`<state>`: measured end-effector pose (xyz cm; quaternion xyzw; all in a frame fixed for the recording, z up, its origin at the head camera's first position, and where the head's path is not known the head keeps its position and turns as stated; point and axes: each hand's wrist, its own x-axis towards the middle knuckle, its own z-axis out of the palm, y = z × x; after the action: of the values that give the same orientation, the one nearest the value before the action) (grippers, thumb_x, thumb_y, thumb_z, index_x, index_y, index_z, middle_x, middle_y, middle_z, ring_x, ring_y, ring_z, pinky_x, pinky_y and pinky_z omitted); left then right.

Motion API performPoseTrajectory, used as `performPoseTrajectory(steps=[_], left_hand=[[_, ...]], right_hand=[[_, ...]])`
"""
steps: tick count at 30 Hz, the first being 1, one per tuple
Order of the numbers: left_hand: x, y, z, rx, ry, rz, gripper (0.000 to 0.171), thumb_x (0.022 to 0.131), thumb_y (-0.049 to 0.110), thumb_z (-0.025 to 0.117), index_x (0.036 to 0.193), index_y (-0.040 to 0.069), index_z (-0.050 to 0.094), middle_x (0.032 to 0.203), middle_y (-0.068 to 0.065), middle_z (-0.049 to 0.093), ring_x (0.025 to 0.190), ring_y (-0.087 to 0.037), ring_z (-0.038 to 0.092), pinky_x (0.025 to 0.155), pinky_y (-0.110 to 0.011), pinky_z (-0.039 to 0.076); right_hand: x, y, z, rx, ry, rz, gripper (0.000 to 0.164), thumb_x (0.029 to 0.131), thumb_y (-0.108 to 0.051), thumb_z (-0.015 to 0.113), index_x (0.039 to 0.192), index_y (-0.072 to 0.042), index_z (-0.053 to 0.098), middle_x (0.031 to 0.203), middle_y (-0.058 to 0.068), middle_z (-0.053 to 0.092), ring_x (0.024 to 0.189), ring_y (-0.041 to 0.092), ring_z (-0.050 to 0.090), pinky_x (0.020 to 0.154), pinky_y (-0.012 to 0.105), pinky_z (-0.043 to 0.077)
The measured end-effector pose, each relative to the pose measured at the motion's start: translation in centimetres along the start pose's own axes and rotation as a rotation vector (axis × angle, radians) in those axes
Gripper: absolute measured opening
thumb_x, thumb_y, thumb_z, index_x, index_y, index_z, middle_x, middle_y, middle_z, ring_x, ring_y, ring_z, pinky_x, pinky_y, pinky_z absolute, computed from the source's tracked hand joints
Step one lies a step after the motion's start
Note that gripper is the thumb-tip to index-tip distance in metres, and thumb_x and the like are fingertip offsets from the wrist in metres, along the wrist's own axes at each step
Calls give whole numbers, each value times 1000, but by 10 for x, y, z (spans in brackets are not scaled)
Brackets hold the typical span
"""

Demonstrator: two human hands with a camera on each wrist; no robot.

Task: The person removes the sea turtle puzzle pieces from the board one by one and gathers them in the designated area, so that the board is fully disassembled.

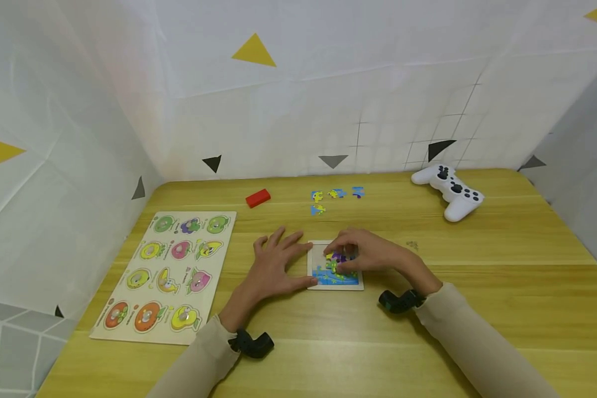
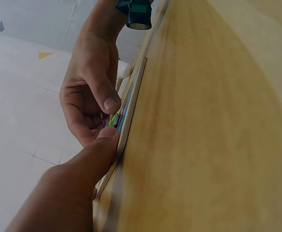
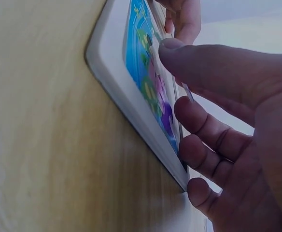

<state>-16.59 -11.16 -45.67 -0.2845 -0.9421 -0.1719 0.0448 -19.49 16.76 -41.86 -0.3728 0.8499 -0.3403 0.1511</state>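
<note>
- The pale square tray (image 1: 348,287) lies on the yellow wooden desk (image 1: 298,342), in front of the person and between the two hands; its outline is almost square, so I cannot name a sure long axis.
- The left hand (image 1: 272,265) has its fingers spread and holds no piece; the index tip touches the left rim near the far corner, the thumb touches near the near corner.
- The right hand (image 1: 370,251) is above the tray, coming from the right side; its fingers are bent, with thumb and index apart in the head view; I cannot tell whether they grip a piece.
- Under it is the blue, green and purple jigsaw picture (image 1: 338,277), filled along the near side; a pale bare part (image 1: 318,258) shows at the far left, just beside the right index tip and close to the left index.
- Four small loose blue-and-yellow jigsaw pieces (image 1: 317,197) lie beyond the tray, farther from the person; three make a row from left to right, one is nearer; both hands are short of them.
- Farther away are the red rectangular block (image 1: 258,198), left of these pieces; the pale wooden fruit board (image 1: 176,265), at left; the white game controller (image 1: 450,188), at far right.
</note>
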Motion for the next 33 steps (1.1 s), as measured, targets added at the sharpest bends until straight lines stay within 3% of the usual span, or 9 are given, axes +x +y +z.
performPoseTrajectory(steps=[16,25,33], left_hand=[[-1,0,-1,-14,3,0,79,80,77,63,147,37,54,163,2,41,156,-39,22,111,-67,18],[-1,-1,-1,-14,2,3,79,80,77,63,147,37,54,163,2,41,156,-39,22,111,-66,18],[-1,0,-1,-14,-14,-6,79,80,78,62,147,37,53,164,2,40,156,-39,21,112,-67,17]], right_hand=[[1,3,0,25,33,0,37,92,-22,76,128,-16,72,106,-2,67,92,18,55,83,32,49],[0,11,-2,20,114,0,36,96,-24,72,131,-17,69,112,-2,68,94,15,57,85,34,50],[2,29,-11,21,218,50,39,95,-20,73,133,-13,68,100,-2,65,82,15,53,72,26,46]])
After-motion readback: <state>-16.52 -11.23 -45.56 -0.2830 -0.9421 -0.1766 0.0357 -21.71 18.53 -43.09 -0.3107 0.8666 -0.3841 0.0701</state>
